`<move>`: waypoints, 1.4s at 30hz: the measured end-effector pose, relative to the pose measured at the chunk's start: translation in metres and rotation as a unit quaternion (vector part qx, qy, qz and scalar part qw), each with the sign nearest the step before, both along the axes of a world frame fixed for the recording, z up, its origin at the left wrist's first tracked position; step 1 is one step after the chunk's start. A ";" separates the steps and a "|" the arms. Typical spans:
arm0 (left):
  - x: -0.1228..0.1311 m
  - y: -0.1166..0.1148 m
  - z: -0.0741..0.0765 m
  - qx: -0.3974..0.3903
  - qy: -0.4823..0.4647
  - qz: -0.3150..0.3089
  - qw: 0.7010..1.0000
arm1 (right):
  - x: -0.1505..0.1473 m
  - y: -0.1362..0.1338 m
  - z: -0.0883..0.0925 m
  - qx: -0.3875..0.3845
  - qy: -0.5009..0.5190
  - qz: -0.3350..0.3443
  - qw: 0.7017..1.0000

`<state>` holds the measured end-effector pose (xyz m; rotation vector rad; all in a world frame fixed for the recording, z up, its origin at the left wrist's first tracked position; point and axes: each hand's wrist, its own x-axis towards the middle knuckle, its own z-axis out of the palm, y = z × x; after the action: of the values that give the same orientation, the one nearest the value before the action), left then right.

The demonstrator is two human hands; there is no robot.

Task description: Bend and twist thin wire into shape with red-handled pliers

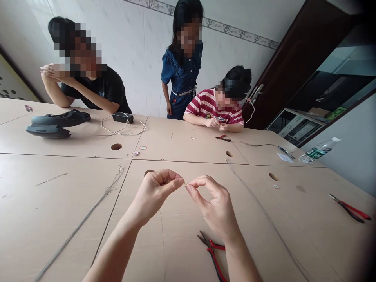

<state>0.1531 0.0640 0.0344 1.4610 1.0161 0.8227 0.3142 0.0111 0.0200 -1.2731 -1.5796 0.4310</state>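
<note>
In the head view, my left hand (160, 194) and my right hand (213, 203) meet above the table, thumb and forefinger of each closed in a pinch. Between the fingertips shows a small loop of thin wire (185, 184), held from both sides. A long fine strand (162, 231) runs down below my left hand; whether it joins the loop I cannot tell. Pliers with red and black handles (212, 248) lie with jaws parted, partly hidden under my right forearm.
A bundle of wires (85, 221) lies to the left and another (264, 211) to the right. More pliers (351, 209) and a water bottle (319, 150) are at right. A dark headset (55, 122) sits far left. Three people are across the table (182, 147), which has round holes.
</note>
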 end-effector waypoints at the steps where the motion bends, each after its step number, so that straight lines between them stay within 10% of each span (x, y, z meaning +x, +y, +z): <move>1: 0.001 0.000 -0.001 0.006 0.002 0.006 1.000 | -0.001 -0.001 0.000 0.008 -0.008 -0.006 1.000; 42: 0.012 -0.008 0.001 -0.026 -0.055 0.029 0.998 | -0.001 -0.001 0.000 0.017 0.041 -0.034 0.998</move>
<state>0.1652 0.0564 0.0358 1.3322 0.9942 0.9019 0.3131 0.0104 0.0204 -1.2637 -1.4652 0.4065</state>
